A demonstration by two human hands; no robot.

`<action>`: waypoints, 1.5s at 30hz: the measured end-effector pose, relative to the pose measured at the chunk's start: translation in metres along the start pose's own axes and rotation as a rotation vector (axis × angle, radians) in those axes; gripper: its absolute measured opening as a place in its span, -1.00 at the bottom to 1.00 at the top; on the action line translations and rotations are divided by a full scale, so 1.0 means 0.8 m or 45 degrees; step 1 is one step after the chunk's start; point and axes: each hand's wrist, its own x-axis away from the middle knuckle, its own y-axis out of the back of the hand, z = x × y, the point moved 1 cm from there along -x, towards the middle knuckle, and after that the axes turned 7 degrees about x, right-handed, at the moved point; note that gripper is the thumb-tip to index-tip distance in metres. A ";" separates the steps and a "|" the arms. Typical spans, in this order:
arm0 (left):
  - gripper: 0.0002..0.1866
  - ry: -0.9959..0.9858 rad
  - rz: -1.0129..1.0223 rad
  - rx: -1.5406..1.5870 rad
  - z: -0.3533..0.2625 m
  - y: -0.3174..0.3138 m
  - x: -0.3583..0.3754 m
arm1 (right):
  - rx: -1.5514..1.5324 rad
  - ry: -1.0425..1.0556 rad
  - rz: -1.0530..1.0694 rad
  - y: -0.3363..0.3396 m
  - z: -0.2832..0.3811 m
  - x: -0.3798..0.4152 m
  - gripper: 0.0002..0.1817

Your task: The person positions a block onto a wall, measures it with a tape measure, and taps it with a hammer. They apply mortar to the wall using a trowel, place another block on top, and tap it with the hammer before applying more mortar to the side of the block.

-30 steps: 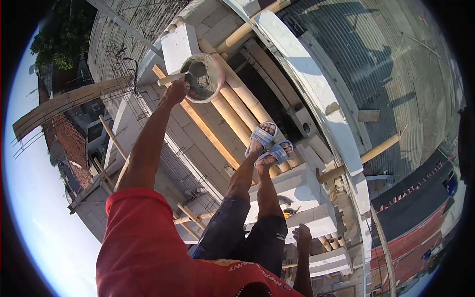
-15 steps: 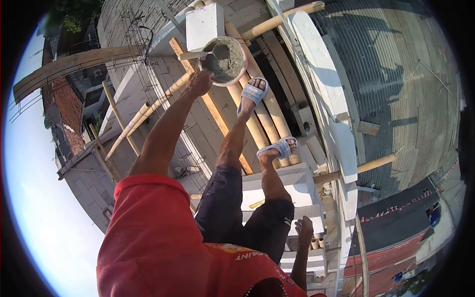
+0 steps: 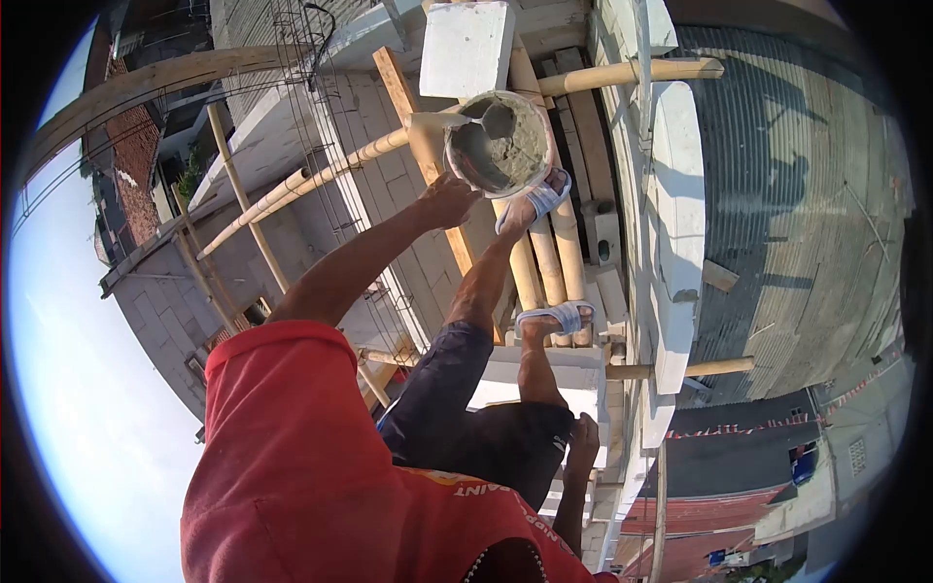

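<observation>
My left hand (image 3: pixel 450 201) is closed on the near left edge of a round bucket (image 3: pixel 547 155) of wet grey mortar (image 3: pixel 520 144). A trowel (image 3: pixel 498 120) lies in the bucket, its blade in the mortar and its pale handle (image 3: pixel 432 120) over the rim toward the left. The bucket stands above bamboo poles (image 3: pixel 526 275), beside a white block (image 3: pixel 467 49) and close to my farther sandalled foot (image 3: pixel 519 216). My right hand (image 3: pixel 583 442) hangs low beside my dark shorts, fingers loosely apart, with nothing visible in it.
Both feet stand on the bamboo poles. A white block wall (image 3: pixel 677 194) runs along the right, with a corrugated roof (image 3: pixel 768 194) beyond it. Thin steel bars (image 3: pixel 326 165) and a long bamboo pole (image 3: pixel 282 194) lie to the left. A crossing pole (image 3: pixel 632 75) juts out above right.
The view has shifted, so the bucket and my left hand appear farther right and lower. My left hand remains at the bucket, and my right hand appears closer to my shorts.
</observation>
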 end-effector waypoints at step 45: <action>-0.46 0.394 0.047 0.449 -0.108 0.122 -0.061 | -0.049 0.348 -0.075 -0.115 0.164 -0.009 -0.58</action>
